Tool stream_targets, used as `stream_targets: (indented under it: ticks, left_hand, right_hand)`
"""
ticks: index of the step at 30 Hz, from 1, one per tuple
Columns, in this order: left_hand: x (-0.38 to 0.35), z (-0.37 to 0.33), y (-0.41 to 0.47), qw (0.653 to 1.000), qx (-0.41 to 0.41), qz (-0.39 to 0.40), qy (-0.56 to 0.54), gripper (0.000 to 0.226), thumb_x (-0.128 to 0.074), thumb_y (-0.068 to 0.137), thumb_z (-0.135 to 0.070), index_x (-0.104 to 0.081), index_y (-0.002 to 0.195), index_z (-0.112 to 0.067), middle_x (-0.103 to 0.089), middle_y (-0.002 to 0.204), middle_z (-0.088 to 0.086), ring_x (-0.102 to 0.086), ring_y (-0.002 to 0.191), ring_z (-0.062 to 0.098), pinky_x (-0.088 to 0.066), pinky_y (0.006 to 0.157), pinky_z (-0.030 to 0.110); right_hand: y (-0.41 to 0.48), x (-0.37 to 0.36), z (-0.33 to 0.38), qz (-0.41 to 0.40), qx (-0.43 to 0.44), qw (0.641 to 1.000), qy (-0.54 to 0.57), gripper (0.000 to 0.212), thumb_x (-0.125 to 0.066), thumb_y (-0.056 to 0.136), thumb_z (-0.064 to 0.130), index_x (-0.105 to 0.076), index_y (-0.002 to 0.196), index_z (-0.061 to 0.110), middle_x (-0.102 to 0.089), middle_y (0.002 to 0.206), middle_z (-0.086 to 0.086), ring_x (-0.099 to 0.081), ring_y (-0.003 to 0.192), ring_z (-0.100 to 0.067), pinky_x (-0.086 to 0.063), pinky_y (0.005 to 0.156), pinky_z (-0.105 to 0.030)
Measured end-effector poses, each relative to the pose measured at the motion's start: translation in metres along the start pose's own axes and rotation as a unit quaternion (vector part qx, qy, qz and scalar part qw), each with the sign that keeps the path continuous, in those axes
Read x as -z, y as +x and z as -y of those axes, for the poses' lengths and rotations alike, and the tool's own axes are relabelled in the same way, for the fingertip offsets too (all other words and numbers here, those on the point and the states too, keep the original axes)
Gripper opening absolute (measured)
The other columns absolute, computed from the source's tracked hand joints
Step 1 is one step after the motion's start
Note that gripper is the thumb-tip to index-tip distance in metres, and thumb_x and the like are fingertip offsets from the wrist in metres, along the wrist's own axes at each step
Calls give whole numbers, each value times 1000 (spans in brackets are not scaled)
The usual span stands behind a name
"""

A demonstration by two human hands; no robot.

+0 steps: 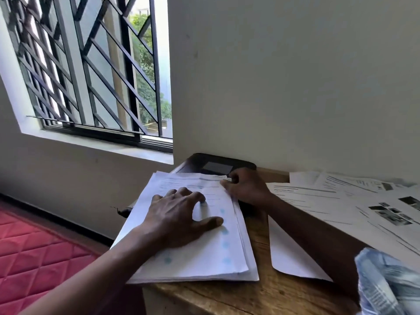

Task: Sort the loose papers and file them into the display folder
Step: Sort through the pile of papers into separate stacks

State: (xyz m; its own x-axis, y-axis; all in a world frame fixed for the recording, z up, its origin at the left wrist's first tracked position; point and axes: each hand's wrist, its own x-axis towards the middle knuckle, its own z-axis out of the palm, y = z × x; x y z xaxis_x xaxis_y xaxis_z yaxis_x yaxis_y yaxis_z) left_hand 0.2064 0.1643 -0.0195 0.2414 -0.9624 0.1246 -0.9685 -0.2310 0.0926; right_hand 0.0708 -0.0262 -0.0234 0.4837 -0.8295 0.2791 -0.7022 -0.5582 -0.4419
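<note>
Paper stack [204,258] lies on the desk's [261,298] left edge over a black folder [218,165]. Left hand [179,214], fingers spread, presses it flat, likely steadying it while right hand [245,189] pinches its far corner.

Stack [193,246]: smooth, matt white paper. Sheets [341,201]: matt printed paper. Table [261,296]: wood, visible grain, dull finish. Black object [197,163]: smooth, slightly glossy. Mattress [34,258]: red quilted cloth. Window bars [102,64]: dark metal. Wall [295,76]: matt paint.
</note>
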Motion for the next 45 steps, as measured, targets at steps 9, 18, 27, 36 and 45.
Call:
stream_targets:
  ticks: [9,18,27,36,45]
  left_hand:
    - [31,13,101,981,-30,-34,-189,58,-71,84,-66,-67,130,-30,-67,131,-10,-63,117,13,-51,100,36]
    - [-26,28,157,879,-65,-127,-456,27,-59,68,4,-62,55,-19,-63,60,11,-58,58,22,-47,55,26]
    - [-32,39,159,841,-109,-163,-504,24,-47,56,2,-47,49,-22,-67,65,7,-59,60,5,-43,57,19]
    - [-40,43,160,851,-148,-200,-462,6,-55,60,-23,-55,54,-24,-76,92,3,-70,82,15,-50,69,25]
    - [-33,45,158,820,-108,-195,-527,39,-49,68,22,-50,64,-17,-51,54,14,-49,58,28,-42,56,46]
  right_hand:
    - [-3,-27,-16,-118,53,989,71,32,-75,80,55,-78,96,28,-69,87,8,-62,83,-15,-51,73,-34]
    - [-3,-26,-11,-134,62,958,247,42,-60,100,45,-79,78,14,-72,74,2,-62,74,-14,-49,71,-41]
    - [-6,-25,-9,-73,51,996,30,68,-50,76,73,-70,121,27,-59,121,5,-48,117,-17,-40,102,-37]
    - [-7,-31,-14,-140,129,968,163,25,-69,81,49,-78,97,32,-61,103,19,-51,104,-5,-38,85,-17]
    - [-3,-27,-12,-41,48,997,53,55,-58,94,58,-66,133,20,-56,132,6,-43,126,-13,-39,99,-27]
